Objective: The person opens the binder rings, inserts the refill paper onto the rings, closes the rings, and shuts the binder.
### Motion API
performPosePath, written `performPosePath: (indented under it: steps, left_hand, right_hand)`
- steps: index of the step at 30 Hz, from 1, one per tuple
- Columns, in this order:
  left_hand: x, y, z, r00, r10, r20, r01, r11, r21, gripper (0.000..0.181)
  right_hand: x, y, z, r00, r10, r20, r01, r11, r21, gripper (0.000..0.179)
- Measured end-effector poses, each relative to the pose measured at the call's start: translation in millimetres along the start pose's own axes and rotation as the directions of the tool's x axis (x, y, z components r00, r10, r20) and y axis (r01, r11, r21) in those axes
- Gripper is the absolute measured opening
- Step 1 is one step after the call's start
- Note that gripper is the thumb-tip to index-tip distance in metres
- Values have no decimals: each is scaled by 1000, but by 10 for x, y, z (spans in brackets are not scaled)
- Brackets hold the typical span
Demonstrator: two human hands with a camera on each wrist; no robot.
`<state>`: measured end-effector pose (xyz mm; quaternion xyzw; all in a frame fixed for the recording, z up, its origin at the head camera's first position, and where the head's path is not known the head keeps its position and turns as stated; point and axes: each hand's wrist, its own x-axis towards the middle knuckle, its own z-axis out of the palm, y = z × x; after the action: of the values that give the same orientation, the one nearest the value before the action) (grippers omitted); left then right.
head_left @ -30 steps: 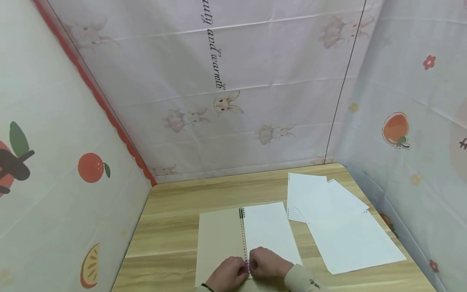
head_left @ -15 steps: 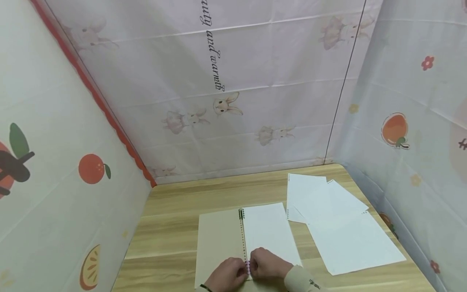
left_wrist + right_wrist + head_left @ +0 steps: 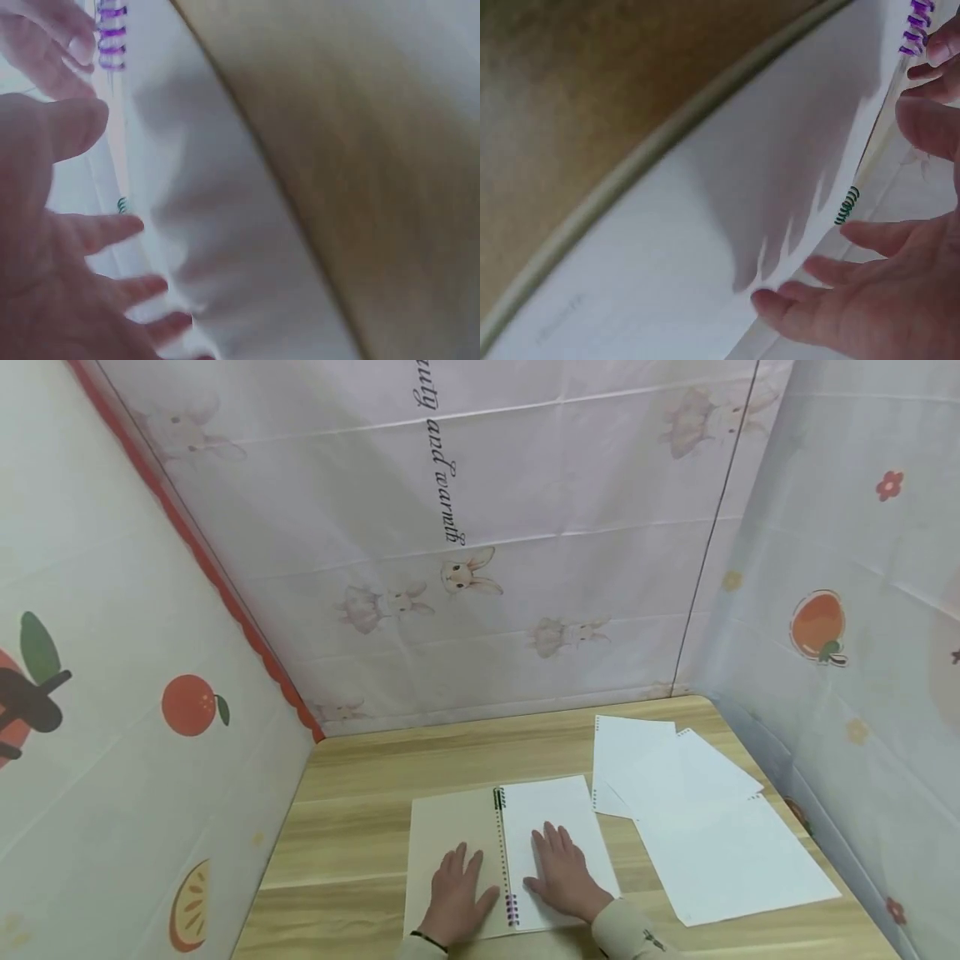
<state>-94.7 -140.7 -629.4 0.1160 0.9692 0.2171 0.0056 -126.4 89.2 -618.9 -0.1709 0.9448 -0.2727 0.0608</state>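
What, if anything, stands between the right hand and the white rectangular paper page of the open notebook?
Nothing visible does: the right hand is spread over the white page. The purple coil rings lie to its left, not between.

We see a flat, rectangular beige card cover (image 3: 445, 822) with a smooth, matt face. The white paper page (image 3: 547, 802) opposite looks smooth and matt too. To us the small purple binding rings (image 3: 112, 34) look like smooth, slightly shiny plastic; the small green binding coil (image 3: 847, 206) is too small for us to name its material. We read the loose white rectangular sheets (image 3: 738, 860) as plain matt paper, the pale brown wood-grain tabletop (image 3: 360, 827) as smooth, and the whitish printed backdrop (image 3: 525, 485) as creased, matt cloth.
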Motion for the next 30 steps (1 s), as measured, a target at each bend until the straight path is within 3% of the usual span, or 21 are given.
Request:
performPosePath:
  steps: [3, 6, 14, 23, 27, 30]
  left_hand:
    - [-23, -11, 121, 997, -64, 33, 64, 998, 6, 77]
    - [-45, -25, 193, 995, -91, 43, 91, 996, 4, 80]
    - [-83, -26, 147, 994, -102, 27, 101, 994, 50, 82]
    - [-135, 4, 89, 985, -151, 87, 148, 988, 37, 84]
    - [-118, -38, 67, 985, -142, 100, 143, 990, -2, 84]
    - [-77, -126, 126, 987, -132, 87, 134, 991, -25, 85]
  right_hand:
    - [-23, -3, 39, 997, 58, 57, -58, 998, -7, 88]
    - [-42, 6, 77, 991, 87, 98, -83, 996, -41, 89]
    - [-74, 29, 110, 991, 93, 101, -85, 993, -82, 87]
    - [-130, 61, 134, 991, 91, 100, -80, 991, -108, 88]
    - [-138, 88, 126, 992, 84, 94, -72, 990, -124, 88]
    - [-129, 95, 107, 992, 85, 89, -73, 989, -127, 87]
